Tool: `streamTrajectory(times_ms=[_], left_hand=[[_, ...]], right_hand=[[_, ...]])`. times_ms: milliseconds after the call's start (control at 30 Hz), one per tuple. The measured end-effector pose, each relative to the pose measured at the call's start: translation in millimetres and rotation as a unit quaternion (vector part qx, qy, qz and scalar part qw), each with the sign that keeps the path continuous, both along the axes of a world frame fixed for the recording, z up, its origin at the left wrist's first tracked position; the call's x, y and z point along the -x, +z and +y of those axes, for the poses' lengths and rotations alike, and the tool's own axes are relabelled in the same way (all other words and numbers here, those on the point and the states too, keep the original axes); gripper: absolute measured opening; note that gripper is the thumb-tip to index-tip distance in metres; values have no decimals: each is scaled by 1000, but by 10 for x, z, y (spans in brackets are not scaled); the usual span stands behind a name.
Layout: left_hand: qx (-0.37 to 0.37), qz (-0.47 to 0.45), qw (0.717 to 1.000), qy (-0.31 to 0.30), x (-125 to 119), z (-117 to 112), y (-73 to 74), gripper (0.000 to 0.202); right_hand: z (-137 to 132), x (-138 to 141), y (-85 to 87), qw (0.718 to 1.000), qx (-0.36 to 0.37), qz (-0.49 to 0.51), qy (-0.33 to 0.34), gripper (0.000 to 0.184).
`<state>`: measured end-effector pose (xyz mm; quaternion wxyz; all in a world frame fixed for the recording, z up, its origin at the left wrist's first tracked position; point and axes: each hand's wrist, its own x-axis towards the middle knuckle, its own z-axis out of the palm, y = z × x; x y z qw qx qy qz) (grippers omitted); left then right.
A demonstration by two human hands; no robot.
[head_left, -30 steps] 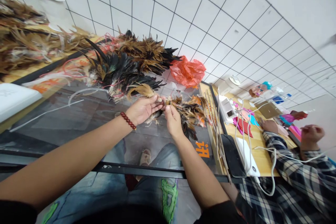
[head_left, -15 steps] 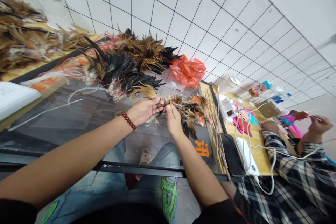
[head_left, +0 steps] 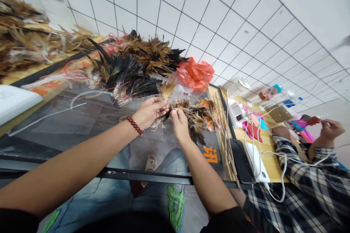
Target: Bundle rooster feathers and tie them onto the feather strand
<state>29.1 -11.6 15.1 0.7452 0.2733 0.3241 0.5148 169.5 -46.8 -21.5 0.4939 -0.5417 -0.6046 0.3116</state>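
Note:
A small tuft of tan feathers (head_left: 166, 91) stands upright between the pinched fingertips of my left hand (head_left: 151, 112). Close by on the right, my right hand (head_left: 179, 125) is closed, thumb against the fingers; whatever it may hold is too small to make out. The two sets of fingertips are a short gap apart. Just beyond and right of my right hand lies a loose pile of brown and black feathers (head_left: 201, 114) on the glass table (head_left: 90, 131). Larger bundles of black feathers (head_left: 131, 76) lie farther back on the left.
A crumpled red plastic bag (head_left: 195, 74) sits at the back. Thin sticks (head_left: 225, 138) lie along the right edge, beside a black phone (head_left: 242, 162) and a white power strip (head_left: 257, 164) with cables. A co-worker in a plaid sleeve (head_left: 308, 174) sits at the right.
The tan tuft in my left hand has swung from pointing left to standing upright and shifted right. My fingertips have drawn slightly apart.

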Motion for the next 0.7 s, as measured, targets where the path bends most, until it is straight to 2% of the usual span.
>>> streamTrajectory(times_ms=[67,133,233,300,400,467,500,533,567,633,700], left_hand=[[-11,26,1000,-14,7,-4,1,18],[-33,61,996,-57,17,-17,-8,22],[-60,93,985,-130,14,-52,-33,27],[-66,91,983,-148,-3,-71,-37,31],[-73,106,987,-101,2,-54,28,35],[-106,169,980,-24,86,2,121,35],[-133,225,965,23,162,42,174,33],[-166,297,937,79,261,85,225,29],[-200,383,893,128,378,130,270,25],[-232,566,767,192,628,214,335,16],[-241,697,663,127,836,294,370,13]], right_hand=[[4,-1,9,1000,-2,3,4,33],[19,-7,10,1000,-2,22,0,34],[53,-18,5,996,11,88,-32,37],[72,-17,9,987,29,151,-52,40],[82,3,32,970,43,235,-53,43],[80,23,47,964,42,261,-41,45],[78,31,51,963,41,264,-36,45],[76,37,50,963,41,263,-31,45],[76,41,45,964,41,261,-28,45],[78,41,22,966,42,255,-24,45],[84,35,-17,971,41,234,-23,45]])
